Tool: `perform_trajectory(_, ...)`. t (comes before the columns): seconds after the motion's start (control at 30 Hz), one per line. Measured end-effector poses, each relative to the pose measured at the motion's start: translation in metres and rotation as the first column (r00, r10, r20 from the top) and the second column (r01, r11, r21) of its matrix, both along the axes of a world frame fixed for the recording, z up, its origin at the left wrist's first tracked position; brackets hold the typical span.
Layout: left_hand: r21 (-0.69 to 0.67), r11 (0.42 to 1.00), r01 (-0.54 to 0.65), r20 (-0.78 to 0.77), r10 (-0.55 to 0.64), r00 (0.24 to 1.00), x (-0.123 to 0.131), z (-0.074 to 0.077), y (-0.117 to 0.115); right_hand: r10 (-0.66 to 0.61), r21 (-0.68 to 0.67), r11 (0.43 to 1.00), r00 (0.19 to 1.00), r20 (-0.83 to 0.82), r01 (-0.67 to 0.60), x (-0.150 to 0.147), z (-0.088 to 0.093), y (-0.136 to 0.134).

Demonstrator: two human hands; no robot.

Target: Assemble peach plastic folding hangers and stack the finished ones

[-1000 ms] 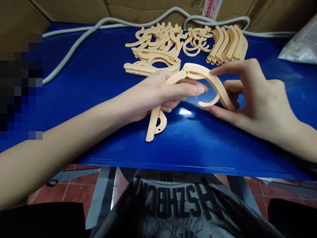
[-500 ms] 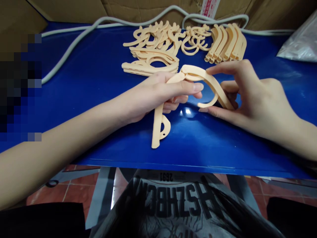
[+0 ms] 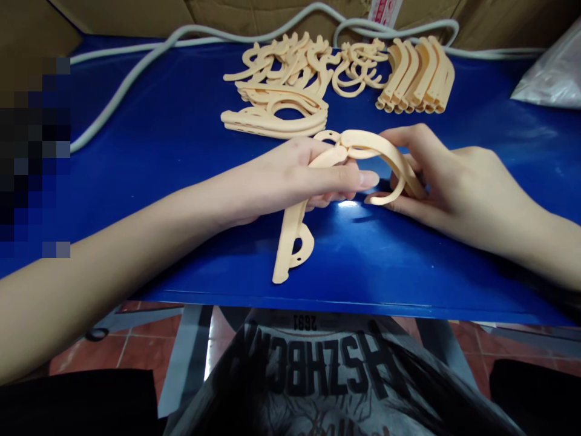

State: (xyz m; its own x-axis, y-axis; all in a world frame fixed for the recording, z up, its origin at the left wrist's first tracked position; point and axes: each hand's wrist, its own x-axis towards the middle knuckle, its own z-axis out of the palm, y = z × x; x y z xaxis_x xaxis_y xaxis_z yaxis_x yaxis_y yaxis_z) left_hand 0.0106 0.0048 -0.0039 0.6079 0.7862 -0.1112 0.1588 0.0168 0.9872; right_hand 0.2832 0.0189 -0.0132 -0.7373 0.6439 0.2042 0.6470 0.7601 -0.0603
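Observation:
A cream plastic folding clothes hanger (image 3: 287, 242) hangs between my hands above the blue table. My left hand (image 3: 313, 172) is closed around its joint and one arm, the thumb lying along the top. That arm slopes down toward the table's front edge, a small holed half-ring sticking out from it. My right hand (image 3: 458, 175) pinches the hanger's other curved arm, its fingertips near the curved hook (image 3: 391, 197). Part of the joint and several fingers are hidden behind the plastic and my left hand.
Folded hangers (image 3: 276, 121) lie stacked behind my left hand. Past them is a jumbled pile of cream pieces (image 3: 290, 63), then loose hooks (image 3: 356, 75) and a row of curved arms (image 3: 415, 75). A white cable (image 3: 136, 79) crosses the back; a plastic bag (image 3: 551, 75) sits at right.
The hanger has tilted and shifted slightly, its lower arm end moving down and left. A half-ring now shows above my left hand. Both hands keep their hold.

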Motion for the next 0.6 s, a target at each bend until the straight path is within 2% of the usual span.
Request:
perform_trajectory(0.33,0.041,0.999,-0.019,-0.085,0.023,0.996,-0.0015,-0.0035,0.0010,0.023,-0.078,0.997,0.996,-0.087,-0.030,-0.0003,-0.0003,0.0021)
perform_trajectory(0.6,-0.111,0.992,-0.066,0.030,0.070,0.997,0.0046,0.0013,-0.0024,0.067,-0.012,0.998,0.996,-0.059,-0.068,0.0003,-0.0002,0.0058)
